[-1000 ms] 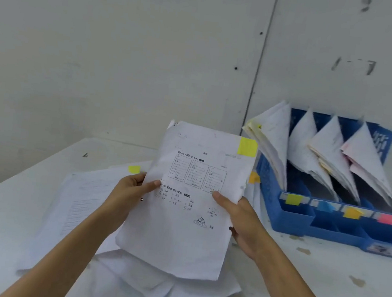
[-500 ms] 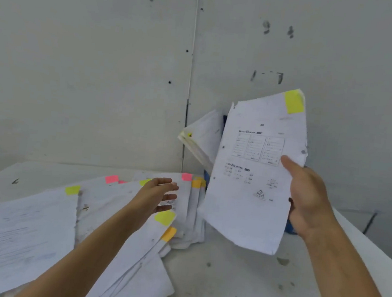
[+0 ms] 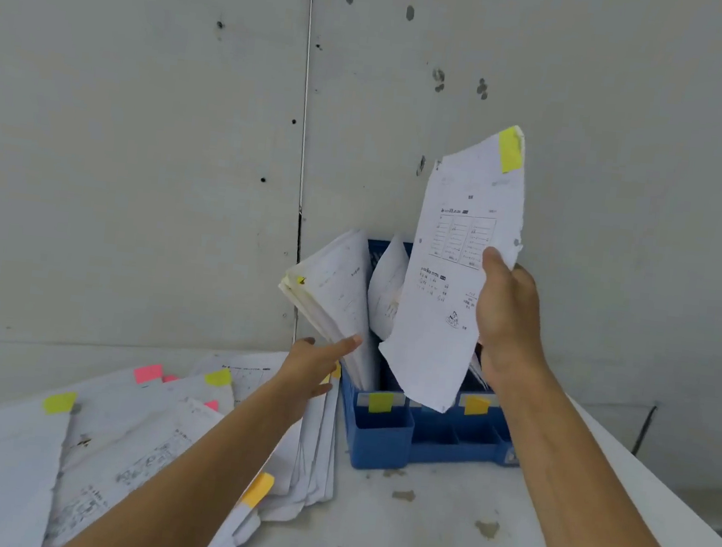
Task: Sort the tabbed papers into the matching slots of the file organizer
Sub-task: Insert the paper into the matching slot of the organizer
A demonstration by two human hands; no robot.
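Observation:
My right hand (image 3: 508, 320) pinches a white printed sheet (image 3: 447, 282) with a yellow tab (image 3: 510, 150) at its top corner, held upright over the blue file organizer (image 3: 381, 440). The sheet's lower edge hangs in front of the slots, near the yellow label (image 3: 380, 402) and the orange label (image 3: 476, 405). My left hand (image 3: 311, 366) reaches forward with straight fingers, its fingertips touching the leaning stack of papers (image 3: 331, 288) in the leftmost slot. It holds nothing.
A spread pile of tabbed papers (image 3: 145, 442) with yellow, pink and orange tabs covers the white table (image 3: 411, 537) at the left. The organizer stands against the grey wall (image 3: 141, 139). The table's right edge runs diagonally at the right.
My left hand has moved from above the loose pile to the stack in the leftmost slot. My right hand has turned the yellow-tabbed sheet more upright over the organizer.

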